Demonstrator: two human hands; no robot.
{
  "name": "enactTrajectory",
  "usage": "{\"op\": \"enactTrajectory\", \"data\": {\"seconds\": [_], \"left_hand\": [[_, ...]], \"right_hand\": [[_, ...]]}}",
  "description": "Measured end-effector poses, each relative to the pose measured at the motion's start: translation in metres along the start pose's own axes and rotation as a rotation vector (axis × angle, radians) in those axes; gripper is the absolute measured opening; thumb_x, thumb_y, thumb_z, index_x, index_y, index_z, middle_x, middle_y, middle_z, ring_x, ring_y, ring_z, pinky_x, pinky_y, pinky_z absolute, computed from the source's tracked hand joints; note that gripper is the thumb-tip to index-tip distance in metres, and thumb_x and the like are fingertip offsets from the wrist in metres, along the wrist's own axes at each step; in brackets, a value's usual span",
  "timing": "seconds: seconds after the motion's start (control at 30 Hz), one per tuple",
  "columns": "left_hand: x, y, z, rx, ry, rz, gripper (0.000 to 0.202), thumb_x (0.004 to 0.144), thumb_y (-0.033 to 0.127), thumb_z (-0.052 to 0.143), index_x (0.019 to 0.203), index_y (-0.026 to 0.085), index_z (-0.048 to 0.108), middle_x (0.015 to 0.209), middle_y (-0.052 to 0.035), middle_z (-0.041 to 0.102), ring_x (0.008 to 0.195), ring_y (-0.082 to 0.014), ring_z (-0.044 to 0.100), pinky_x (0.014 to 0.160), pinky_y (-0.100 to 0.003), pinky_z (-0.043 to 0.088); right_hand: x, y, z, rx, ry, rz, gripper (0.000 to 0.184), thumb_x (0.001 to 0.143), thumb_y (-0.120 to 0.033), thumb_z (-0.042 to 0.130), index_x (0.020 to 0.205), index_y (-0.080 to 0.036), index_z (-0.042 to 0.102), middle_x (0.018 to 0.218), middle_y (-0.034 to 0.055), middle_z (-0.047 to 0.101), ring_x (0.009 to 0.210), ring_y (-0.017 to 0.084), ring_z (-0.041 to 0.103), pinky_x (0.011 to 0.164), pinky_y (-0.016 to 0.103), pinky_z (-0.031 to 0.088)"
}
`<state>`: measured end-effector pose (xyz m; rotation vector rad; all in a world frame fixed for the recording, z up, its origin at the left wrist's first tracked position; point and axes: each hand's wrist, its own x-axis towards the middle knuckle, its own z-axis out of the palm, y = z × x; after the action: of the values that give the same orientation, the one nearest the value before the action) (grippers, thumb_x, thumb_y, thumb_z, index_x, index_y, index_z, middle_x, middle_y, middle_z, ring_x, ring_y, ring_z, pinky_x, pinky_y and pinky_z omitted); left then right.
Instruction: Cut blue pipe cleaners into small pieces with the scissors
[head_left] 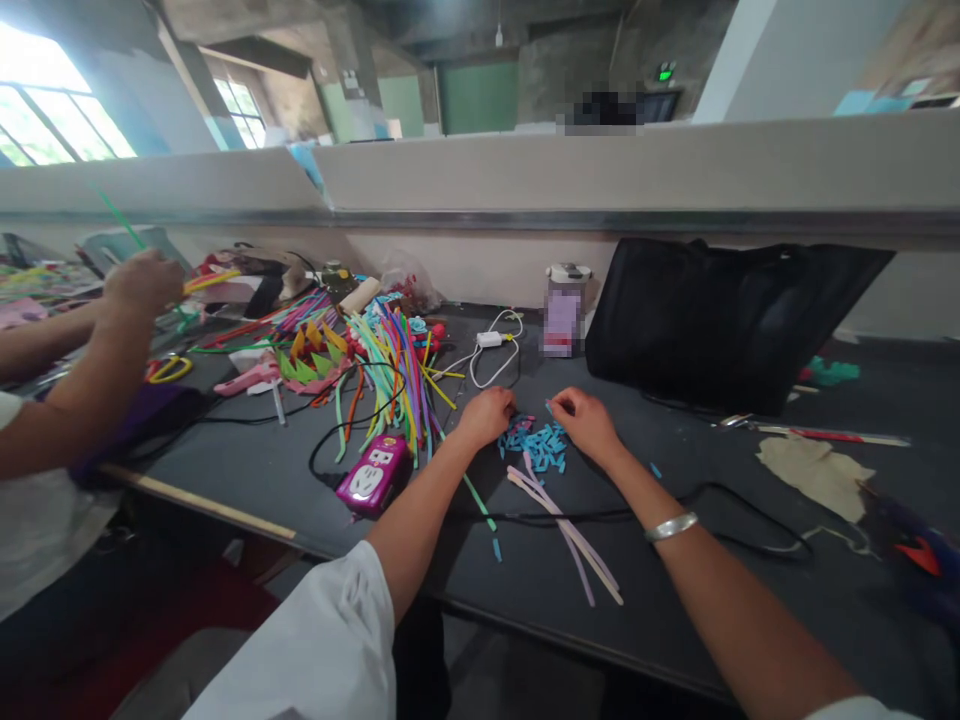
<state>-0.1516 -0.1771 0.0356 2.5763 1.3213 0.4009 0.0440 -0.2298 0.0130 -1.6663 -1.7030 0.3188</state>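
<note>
Head view: the left hand (pixel 487 415) and the right hand (pixel 589 420) rest knuckles-up on the dark table (pixel 525 580), 1 on each side of a small heap of blue pieces (pixel 541 443). Both touch the heap's upper edge. The fingers of both hands are curled under toward the heap. Whether they pinch a piece cannot be told, since the fingertips are hidden behind the knuckles.

Judging by how things lie, the work is partly done. Many short blue pieces are already cut and gathered, while a few long pale strips (pixel 566 530) lie whole just below the heap, crossing a black cable (pixel 720 495). A large bundle of coloured strips (pixel 390 370) lies uncut to the left, beside a pink power strip (pixel 373 475). So plenty of material seems left.

A silver bracelet (pixel 671 526) sits on the right wrist. A black bag (pixel 720 320) stands behind the right hand.

At the left edge a co-worker's hand (pixel 142 283) is closed around thin strips, and that person's body is cut off by the frame. No cutting tool can be made out near the heap. A container (pixel 564 310) by the bag is blurred. At the far right, a dark object with red on it is cut off and unclear.
</note>
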Motion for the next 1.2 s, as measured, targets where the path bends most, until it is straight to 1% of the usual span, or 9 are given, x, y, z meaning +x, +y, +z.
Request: {"op": "enactTrajectory", "data": {"seconds": [0.17,0.33,0.47,0.6,0.73,0.83,0.97,1.1,1.2], "left_hand": [[0.001,0.005,0.006,-0.129,0.164,0.058,0.024,0.087,0.019,0.048,0.103,0.017,0.066,0.098,-0.0065,0.067,0.093,-0.0171,0.060,0.084,-0.027,0.045],[-0.001,0.018,0.014,-0.073,0.132,0.106,0.028,0.087,0.032,0.054,0.108,0.020,0.068,0.100,-0.0070,0.067,0.095,-0.0207,0.057,0.090,-0.035,0.041],[-0.002,0.027,0.017,-0.202,0.147,0.103,0.028,0.087,0.032,0.054,0.109,0.021,0.067,0.101,-0.0033,0.069,0.094,-0.0189,0.056,0.089,-0.033,0.041],[0.000,0.027,0.016,-0.277,0.173,0.099,0.023,0.087,0.033,0.054,0.098,0.020,0.070,0.089,-0.0017,0.071,0.088,-0.0173,0.058,0.085,-0.030,0.042],[0.003,0.024,0.015,-0.264,0.199,0.042,0.020,0.087,0.026,0.053,0.093,0.020,0.071,0.081,-0.0019,0.071,0.082,-0.0164,0.059,0.082,-0.029,0.043],[0.004,0.022,0.016,-0.285,0.173,0.063,0.026,0.086,0.022,0.052,0.105,0.021,0.070,0.093,-0.0026,0.073,0.091,-0.0179,0.061,0.087,-0.031,0.044],[0.007,0.016,0.021,-0.335,0.185,0.091,0.040,0.087,0.017,0.048,0.126,0.021,0.059,0.107,-0.0032,0.071,0.099,-0.0176,0.061,0.092,-0.032,0.045],[0.011,0.007,0.022,-0.353,0.220,0.073,0.039,0.088,0.015,0.046,0.123,0.019,0.060,0.100,-0.0033,0.072,0.096,-0.0165,0.063,0.092,-0.031,0.047],[0.012,-0.001,0.018,-0.284,0.278,0.013,0.033,0.086,0.014,0.048,0.113,0.019,0.066,0.108,-0.0045,0.070,0.101,-0.0173,0.062,0.094,-0.031,0.046]], "right_hand": [[0.005,0.002,-0.001,0.249,0.039,0.017,0.026,0.082,-0.042,0.051,0.082,-0.018,0.060,0.076,0.0038,0.067,0.065,0.015,0.059,0.064,0.027,0.046],[0.005,0.005,0.004,0.443,0.036,0.047,0.030,0.081,-0.047,0.053,0.086,-0.018,0.058,0.075,0.0039,0.068,0.059,0.013,0.059,0.056,0.025,0.047],[0.005,0.005,0.006,0.530,-0.006,0.026,0.032,0.077,-0.047,0.059,0.090,-0.017,0.061,0.084,0.0058,0.070,0.070,0.015,0.064,0.063,0.027,0.051],[0.003,-0.001,0.003,0.559,-0.033,-0.010,0.031,0.077,-0.043,0.061,0.093,-0.017,0.063,0.094,0.0076,0.071,0.085,0.018,0.067,0.073,0.029,0.053],[0.003,0.000,-0.002,0.494,0.020,-0.011,0.031,0.077,-0.042,0.061,0.094,-0.017,0.066,0.091,0.0078,0.072,0.083,0.020,0.068,0.071,0.031,0.053],[0.005,0.007,-0.006,0.378,0.142,0.006,0.027,0.079,-0.040,0.059,0.091,-0.017,0.067,0.091,0.0079,0.072,0.084,0.020,0.066,0.080,0.035,0.050],[0.009,0.021,-0.009,0.207,0.248,0.019,0.025,0.080,-0.034,0.057,0.096,-0.020,0.070,0.095,0.0080,0.071,0.091,0.023,0.062,0.091,0.041,0.043],[0.009,0.022,-0.009,0.063,0.263,-0.030,0.027,0.081,-0.028,0.057,0.101,-0.021,0.072,0.111,0.0088,0.067,0.109,0.025,0.053,0.100,0.042,0.033],[0.005,0.012,-0.005,-0.111,0.161,-0.116,0.025,0.086,-0.029,0.054,0.100,-0.025,0.074,0.109,0.0058,0.067,0.104,0.023,0.051,0.093,0.038,0.035]]}}
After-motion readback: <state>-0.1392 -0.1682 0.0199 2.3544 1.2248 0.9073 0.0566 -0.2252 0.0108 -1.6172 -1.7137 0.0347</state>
